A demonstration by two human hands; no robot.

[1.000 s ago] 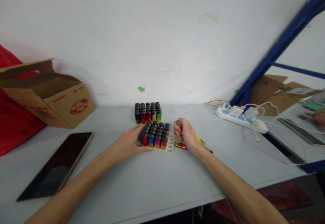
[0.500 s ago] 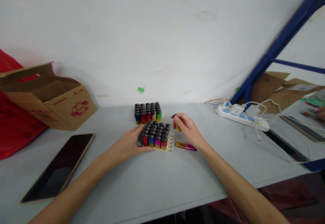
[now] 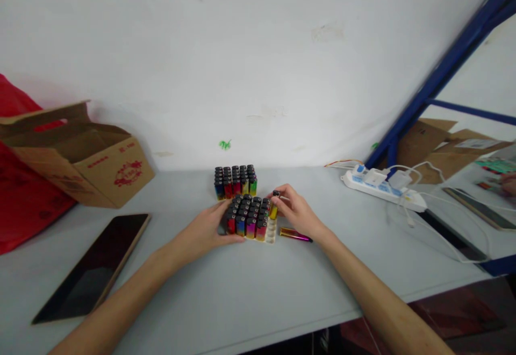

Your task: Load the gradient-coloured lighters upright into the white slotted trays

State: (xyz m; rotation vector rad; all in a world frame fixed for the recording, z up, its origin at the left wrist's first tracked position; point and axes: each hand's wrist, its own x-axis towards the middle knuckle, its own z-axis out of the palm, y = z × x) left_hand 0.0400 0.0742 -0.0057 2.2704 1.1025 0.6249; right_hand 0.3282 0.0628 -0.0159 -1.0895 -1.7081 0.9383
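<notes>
Several lighters (image 3: 250, 229) with black tops and shiny coloured bodies stand upright in rows in a white tray (image 3: 271, 235). My left hand (image 3: 212, 227) grips the left side of this tray, thumb at the near edge and fingers behind. In my right hand (image 3: 293, 208) is a yellow lighter (image 3: 274, 211), pinched upright at the back of the tray's right-hand column. Nearer me in that column, bare round hollows show. A gold and purple lighter (image 3: 296, 234) lies on its side just right of the tray.
Behind stands another block of lighters (image 3: 236, 182). To the left are a tablet (image 3: 92, 266) and an open cardboard box (image 3: 108, 169). On the right lie a power strip (image 3: 382, 189) with cables and a dark phone-like slab (image 3: 453, 237), beside a blue metal frame (image 3: 411, 102). Another person's hand shows far right.
My right hand has brought the yellow lighter left and slightly down, from beside the tray to its right-hand column, and turned it upright. My left hand has stayed on the tray.
</notes>
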